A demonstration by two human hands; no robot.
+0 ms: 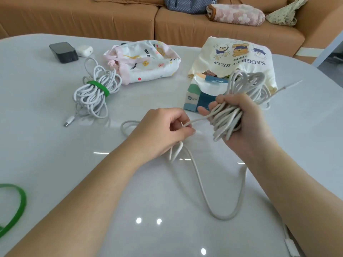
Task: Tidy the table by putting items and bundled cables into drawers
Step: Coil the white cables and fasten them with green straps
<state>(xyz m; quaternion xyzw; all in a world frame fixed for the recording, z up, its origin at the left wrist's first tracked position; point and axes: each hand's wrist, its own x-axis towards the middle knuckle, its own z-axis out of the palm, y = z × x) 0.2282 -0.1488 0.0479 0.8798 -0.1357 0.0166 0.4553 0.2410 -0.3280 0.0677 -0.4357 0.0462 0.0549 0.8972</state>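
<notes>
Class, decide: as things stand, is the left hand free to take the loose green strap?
Probably not yet: the left hand pinches the cable. Once it lets go, nothing on the table lies between it and the strap.

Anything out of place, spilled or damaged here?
Nothing spilled or damaged. The cable the right hand grips is half coiled, its tail trailing loose across the table; a green strap lies unused at the near left.

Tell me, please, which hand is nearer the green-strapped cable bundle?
Left. The left hand is right of the bundle, closer to the person; the right hand is farther right, gripping another coil.
</notes>
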